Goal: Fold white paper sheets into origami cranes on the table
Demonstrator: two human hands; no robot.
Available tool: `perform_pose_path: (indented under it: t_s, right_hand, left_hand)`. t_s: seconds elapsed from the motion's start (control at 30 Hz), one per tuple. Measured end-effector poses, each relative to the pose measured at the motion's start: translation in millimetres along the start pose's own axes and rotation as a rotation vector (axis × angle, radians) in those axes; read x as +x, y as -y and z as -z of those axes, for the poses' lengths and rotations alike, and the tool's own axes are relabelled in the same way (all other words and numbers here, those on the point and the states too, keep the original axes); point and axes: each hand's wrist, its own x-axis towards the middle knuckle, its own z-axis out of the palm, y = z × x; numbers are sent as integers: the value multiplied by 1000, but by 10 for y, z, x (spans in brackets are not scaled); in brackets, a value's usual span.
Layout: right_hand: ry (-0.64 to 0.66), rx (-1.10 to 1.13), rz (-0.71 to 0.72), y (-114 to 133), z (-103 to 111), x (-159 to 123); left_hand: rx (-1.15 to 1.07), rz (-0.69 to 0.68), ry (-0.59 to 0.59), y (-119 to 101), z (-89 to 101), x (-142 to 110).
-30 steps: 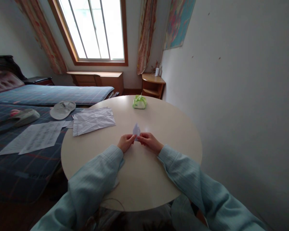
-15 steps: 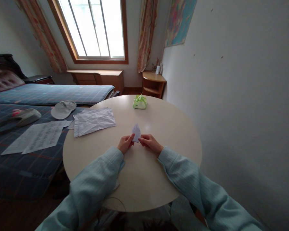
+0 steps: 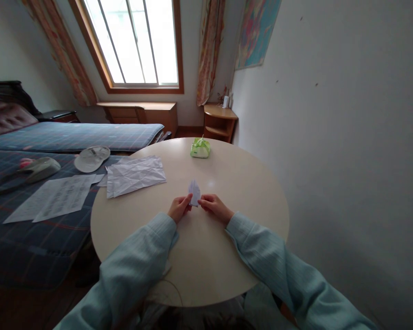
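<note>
Between my hands, over the middle of the round cream table [image 3: 223, 256], is a small piece of folded white paper [image 3: 194, 192] with a pointed top. My left hand [image 3: 180, 207] pinches its lower left edge between thumb and fingers. On the other side, my right hand [image 3: 215, 207] is closed, with thumb and forefinger at the paper's lower right edge. The fingers under the paper are partly hidden.
Creased white sheets [image 3: 136, 176] lie on the table's left. A green tissue pack [image 3: 200, 148] sits near the far edge. Left of the table, a bed [image 3: 17, 247] holds printed sheets [image 3: 55, 197] and a white cap [image 3: 92, 158]. A white wall [image 3: 347, 160] rises on the right.
The folded paper has turned slightly and shows a broader face. My right fingers have shifted a little from its middle to its right edge, while my left hand keeps its pinch.
</note>
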Motion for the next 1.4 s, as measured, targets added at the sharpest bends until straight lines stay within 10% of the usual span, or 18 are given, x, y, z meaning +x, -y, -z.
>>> perform_pose_path:
  t_s: [1.4]
  right_hand:
    - [-21,7,-25,95,-86,43]
  left_hand:
    - [91,-161,156,-80,-53,67]
